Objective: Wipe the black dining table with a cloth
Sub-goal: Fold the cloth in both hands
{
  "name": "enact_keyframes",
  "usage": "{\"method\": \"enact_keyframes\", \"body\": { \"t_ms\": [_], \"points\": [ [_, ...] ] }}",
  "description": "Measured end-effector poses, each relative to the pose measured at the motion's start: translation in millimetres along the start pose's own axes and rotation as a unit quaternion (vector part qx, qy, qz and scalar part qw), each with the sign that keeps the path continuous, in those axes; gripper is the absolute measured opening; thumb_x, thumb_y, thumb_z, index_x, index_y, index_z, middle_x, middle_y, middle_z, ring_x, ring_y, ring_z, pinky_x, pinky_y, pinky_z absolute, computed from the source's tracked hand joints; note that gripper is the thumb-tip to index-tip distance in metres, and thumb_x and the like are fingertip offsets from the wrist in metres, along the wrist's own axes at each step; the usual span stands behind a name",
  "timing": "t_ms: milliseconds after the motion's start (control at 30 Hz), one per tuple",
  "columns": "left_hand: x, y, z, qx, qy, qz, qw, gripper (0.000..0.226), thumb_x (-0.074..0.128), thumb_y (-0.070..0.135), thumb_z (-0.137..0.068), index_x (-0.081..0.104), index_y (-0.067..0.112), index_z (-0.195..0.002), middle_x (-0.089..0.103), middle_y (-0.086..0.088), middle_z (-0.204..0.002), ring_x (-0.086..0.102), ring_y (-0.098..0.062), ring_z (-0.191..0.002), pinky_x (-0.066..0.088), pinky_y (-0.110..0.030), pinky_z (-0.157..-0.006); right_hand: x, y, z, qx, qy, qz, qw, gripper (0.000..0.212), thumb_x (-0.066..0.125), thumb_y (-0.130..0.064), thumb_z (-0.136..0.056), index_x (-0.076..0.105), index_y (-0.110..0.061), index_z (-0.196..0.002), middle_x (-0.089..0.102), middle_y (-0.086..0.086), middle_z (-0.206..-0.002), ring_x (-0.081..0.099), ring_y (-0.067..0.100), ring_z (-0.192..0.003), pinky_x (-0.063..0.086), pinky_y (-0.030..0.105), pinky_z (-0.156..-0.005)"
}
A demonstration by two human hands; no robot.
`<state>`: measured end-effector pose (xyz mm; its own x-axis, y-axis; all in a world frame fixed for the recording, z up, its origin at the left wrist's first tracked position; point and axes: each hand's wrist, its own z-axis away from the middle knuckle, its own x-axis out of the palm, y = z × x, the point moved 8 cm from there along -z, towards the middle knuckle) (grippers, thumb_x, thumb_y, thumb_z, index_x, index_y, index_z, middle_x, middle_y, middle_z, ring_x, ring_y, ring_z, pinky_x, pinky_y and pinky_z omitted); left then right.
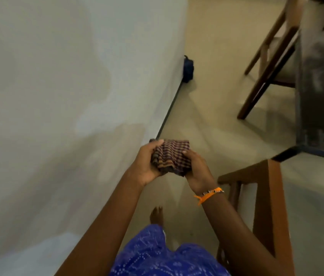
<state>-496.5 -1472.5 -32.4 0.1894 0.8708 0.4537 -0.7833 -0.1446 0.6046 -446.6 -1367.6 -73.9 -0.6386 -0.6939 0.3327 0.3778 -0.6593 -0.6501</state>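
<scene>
Cloth in both hands, table at the frame's edge

Checked cloth, folded into a wad, sits between my two hands in mid-air above the pale floor, well apart from the black table. My left hand grips the cloth's left side, fingers curled under it and thumb on top; my right hand holds the right side the same way, thumb pressed on the weave. How far the fingers wrap beneath I cannot tell, since the cloth hides them.

Much is cut off. I see only one corner and a dusty, smeared strip of the table at the right edge, blurred by the wide lens. A wooden chair stands tucked against it at the top right, its back out of frame. Another wooden chair stands just beside my right forearm, its lower part lost below the frame.

An orange thread band circles my right wrist. A bare foot shows on the floor beneath my arms, above a blue patterned garment. A stained pale wall fills the left, and a small dark blue bag, too blurred to make out, rests against its base.
</scene>
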Motion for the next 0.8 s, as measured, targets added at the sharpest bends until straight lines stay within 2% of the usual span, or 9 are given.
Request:
{"method": "enact_keyframes", "body": {
  "t_ms": [133, 267, 367, 433, 500, 567, 633, 700, 800],
  "points": [
    [56, 51, -83, -0.054, -0.051, -0.090, 0.993, 0.022, 0.051, 0.018, -0.085, 0.066, 0.005, -0.094, 0.068, -0.013, -0.091, 0.063, -0.025, -0.081, 0.050, -0.035, -0.071, -22, -78, -47, -0.075, 0.073, -0.074, 0.992, 0.037, 0.047, -0.004, -0.095, 0.046, -0.001, -0.132, 0.060, 0.020, -0.126, 0.059, 0.033, -0.115, 0.053, 0.040, -0.086],
    [136, 53, -151, -0.148, -0.123, -0.174, 0.966, 0.029, 0.049, 0.025, -0.088, 0.063, 0.006, -0.104, 0.066, -0.012, -0.095, 0.064, -0.023, -0.079, 0.054, -0.030, -0.066, -77, -131, -82, -0.106, 0.182, -0.127, 0.969, 0.037, 0.046, -0.002, -0.095, 0.048, -0.004, -0.131, 0.061, 0.019, -0.124, 0.060, 0.034, -0.113, 0.053, 0.041, -0.085],
    [197, 54, -196, -0.191, -0.163, -0.231, 0.940, 0.040, 0.047, 0.027, -0.091, 0.058, 0.002, -0.121, 0.062, -0.019, -0.116, 0.061, -0.029, -0.096, 0.051, -0.038, -0.082, -115, -172, -119, -0.114, 0.248, -0.169, 0.947, 0.036, 0.043, 0.001, -0.094, 0.050, -0.003, -0.129, 0.061, 0.022, -0.123, 0.059, 0.038, -0.112, 0.051, 0.047, -0.088],
    [232, 62, -226, -0.186, -0.177, -0.247, 0.934, 0.039, 0.048, 0.024, -0.092, 0.056, 0.000, -0.121, 0.058, -0.021, -0.122, 0.057, -0.031, -0.103, 0.045, -0.040, -0.090, -131, -204, -141, -0.115, 0.271, -0.176, 0.939, 0.035, 0.041, 0.001, -0.094, 0.051, -0.002, -0.127, 0.062, 0.022, -0.122, 0.061, 0.037, -0.108, 0.053, 0.044, -0.084],
    [274, 73, -255, -0.190, -0.188, -0.255, 0.929, 0.034, 0.046, 0.022, -0.093, 0.058, 0.001, -0.116, 0.059, -0.021, -0.119, 0.058, -0.031, -0.097, 0.045, -0.039, -0.089, -149, -245, -165, -0.128, 0.265, -0.196, 0.935, 0.033, 0.041, 0.000, -0.094, 0.053, 0.000, -0.125, 0.062, 0.023, -0.120, 0.063, 0.033, -0.097, 0.054, 0.037, -0.071],
    [319, 86, -286, -0.192, -0.215, -0.259, 0.922, 0.034, 0.043, 0.021, -0.095, 0.058, 0.000, -0.116, 0.062, -0.020, -0.115, 0.060, -0.029, -0.094, 0.047, -0.038, -0.086, -165, -293, -182, -0.159, 0.265, -0.214, 0.927, 0.032, 0.041, 0.000, -0.094, 0.054, 0.000, -0.124, 0.064, 0.022, -0.117, 0.064, 0.029, -0.089, 0.054, 0.032, -0.066],
    [357, 102, -315, -0.177, -0.229, -0.256, 0.922, 0.035, 0.039, 0.019, -0.096, 0.055, 0.000, -0.120, 0.065, -0.018, -0.106, 0.063, -0.027, -0.089, 0.051, -0.036, -0.078, -182, -334, -194, -0.179, 0.279, -0.224, 0.917, 0.033, 0.042, 0.000, -0.094, 0.053, -0.005, -0.125, 0.064, 0.017, -0.118, 0.063, 0.027, -0.095, 0.055, 0.033, -0.071],
    [392, 113, -339, -0.178, -0.240, -0.267, 0.916, 0.033, 0.038, 0.020, -0.096, 0.057, 0.002, -0.116, 0.069, -0.013, -0.091, 0.066, -0.023, -0.077, 0.056, -0.030, -0.064, -200, -364, -206, -0.193, 0.293, -0.225, 0.909, 0.034, 0.043, -0.002, -0.095, 0.051, -0.008, -0.128, 0.062, 0.013, -0.121, 0.062, 0.027, -0.105, 0.055, 0.034, -0.079],
    [441, 119, -377, -0.202, -0.266, -0.282, 0.899, 0.032, 0.034, 0.020, -0.097, 0.059, 0.003, -0.108, 0.071, -0.012, -0.084, 0.068, -0.024, -0.072, 0.056, -0.029, -0.062, -229, -404, -226, -0.207, 0.303, -0.203, 0.908, 0.034, 0.044, -0.004, -0.096, 0.048, -0.010, -0.129, 0.061, 0.008, -0.120, 0.062, 0.019, -0.100, 0.054, 0.028, -0.074]
  ]
}}
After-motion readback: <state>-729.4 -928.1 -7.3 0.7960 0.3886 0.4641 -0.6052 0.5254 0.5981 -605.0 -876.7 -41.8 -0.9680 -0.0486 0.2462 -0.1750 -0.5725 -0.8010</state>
